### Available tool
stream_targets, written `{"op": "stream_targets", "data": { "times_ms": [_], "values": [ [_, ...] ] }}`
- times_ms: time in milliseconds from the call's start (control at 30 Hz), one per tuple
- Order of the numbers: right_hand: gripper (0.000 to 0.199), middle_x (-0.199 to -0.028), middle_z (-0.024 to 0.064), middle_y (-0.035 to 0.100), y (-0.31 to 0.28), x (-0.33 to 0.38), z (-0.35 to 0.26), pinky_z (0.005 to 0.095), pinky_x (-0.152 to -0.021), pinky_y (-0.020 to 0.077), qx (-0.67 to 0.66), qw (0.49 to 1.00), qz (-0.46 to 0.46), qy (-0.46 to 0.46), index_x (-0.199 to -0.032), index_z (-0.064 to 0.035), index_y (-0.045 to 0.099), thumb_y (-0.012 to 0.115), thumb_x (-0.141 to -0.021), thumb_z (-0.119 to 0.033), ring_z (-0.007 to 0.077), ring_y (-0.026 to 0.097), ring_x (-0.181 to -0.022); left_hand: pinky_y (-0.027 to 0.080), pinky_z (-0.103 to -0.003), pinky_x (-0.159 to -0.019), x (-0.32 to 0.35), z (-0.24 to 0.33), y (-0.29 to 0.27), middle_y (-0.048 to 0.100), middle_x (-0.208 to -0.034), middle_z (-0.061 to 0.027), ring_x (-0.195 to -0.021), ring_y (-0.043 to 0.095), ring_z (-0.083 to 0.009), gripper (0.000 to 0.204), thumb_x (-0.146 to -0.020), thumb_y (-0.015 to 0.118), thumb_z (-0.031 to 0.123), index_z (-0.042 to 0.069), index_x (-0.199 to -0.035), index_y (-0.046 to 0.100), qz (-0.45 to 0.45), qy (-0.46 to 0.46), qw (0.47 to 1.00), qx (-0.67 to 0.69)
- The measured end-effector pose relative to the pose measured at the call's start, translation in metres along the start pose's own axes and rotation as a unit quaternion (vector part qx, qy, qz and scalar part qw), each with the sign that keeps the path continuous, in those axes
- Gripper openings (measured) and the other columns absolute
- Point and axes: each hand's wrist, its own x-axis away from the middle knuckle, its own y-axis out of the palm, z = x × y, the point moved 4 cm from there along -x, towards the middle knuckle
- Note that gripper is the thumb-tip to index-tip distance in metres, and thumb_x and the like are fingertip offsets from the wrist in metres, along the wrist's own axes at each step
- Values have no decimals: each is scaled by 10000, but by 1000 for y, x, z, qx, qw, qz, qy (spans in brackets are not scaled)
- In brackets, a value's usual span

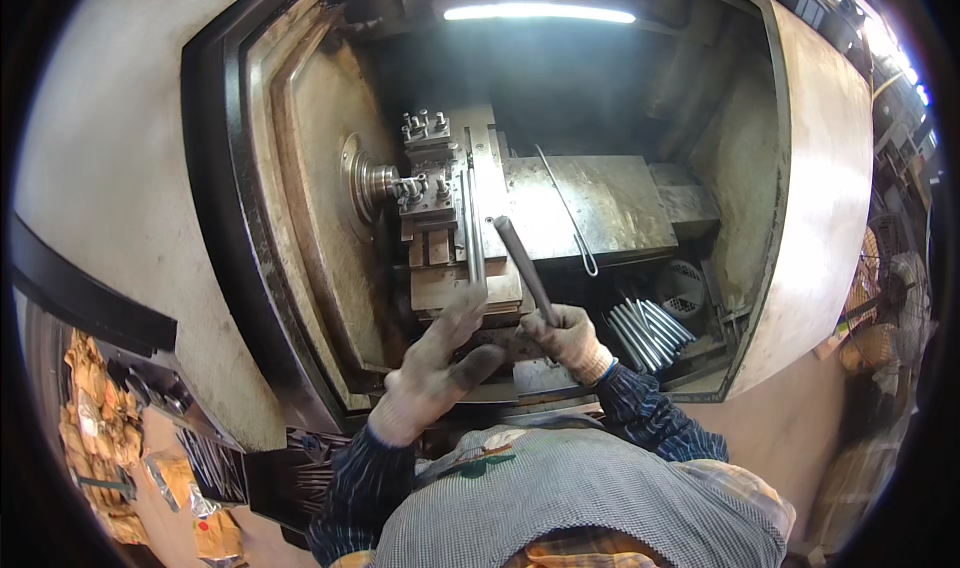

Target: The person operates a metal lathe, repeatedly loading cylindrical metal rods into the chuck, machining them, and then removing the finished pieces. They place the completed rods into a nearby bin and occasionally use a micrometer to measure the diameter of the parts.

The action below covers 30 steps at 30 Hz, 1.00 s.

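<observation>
Inside a lathe, my gloved right hand [570, 343] grips the near end of a dark metal bar [525, 268], which slants up and away to the left. My gloved left hand [432, 376] is apart from it, thumb spread from the slightly blurred fingers. Its fingertips are by the near end of some long shiny rods [474, 223] on the carriage; whether they touch cannot be told. Left of the rods stand tool holders [432, 193] with several bolts, facing the round spindle chuck [375, 181].
A thin hooked rod [570, 211] lies across the flat metal cover [625, 208]. Several shiny rods [650, 330] are piled at the lower right of the machine. The door frame [225, 218] bounds the left side. Brown packages [95, 408] and a bin of rods [210, 463] are at lower left.
</observation>
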Motion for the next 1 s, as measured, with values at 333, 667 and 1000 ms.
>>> {"op": "stream_targets", "data": {
  "times_ms": [333, 667, 1000],
  "values": [
    [308, -901, 15, 741, 29, 30, -6, 279, -761, 545, 126, 986, -47, -99, -988, -7, 728, 779, -918, -303, 84, 656, -868, 400, -174, -595, -50, 50, 44, 659, -952, 54, -693, 485, -1, 337, -1005, 649, 106, 28, -1333, 647, 110, 0, 949, 295],
    [106, -728, -3, 633, -21, 57, 18, 256, -624, 491, 242, 969, 25, -48, -972, -37, 740, 668, -897, -23, 74, 561, -689, 450, -216, -462, -50, 85, 27, 666, -875, -16, -502, 448, -23, 342, -1014, 630, 124, -10, -1328, 630, 46, 18, 902, 428],
    [144, -753, 157, 698, -49, 98, -18, 355, -625, 545, 423, 880, 176, -123, -975, -98, 761, 728, -836, -109, 262, 725, -698, 575, -328, -743, -70, 101, 41, 727, -956, -108, -831, 703, -208, 350, -947, 718, 245, 97, -1263, 691, 38, 100, 981, -160]
  ]
}}
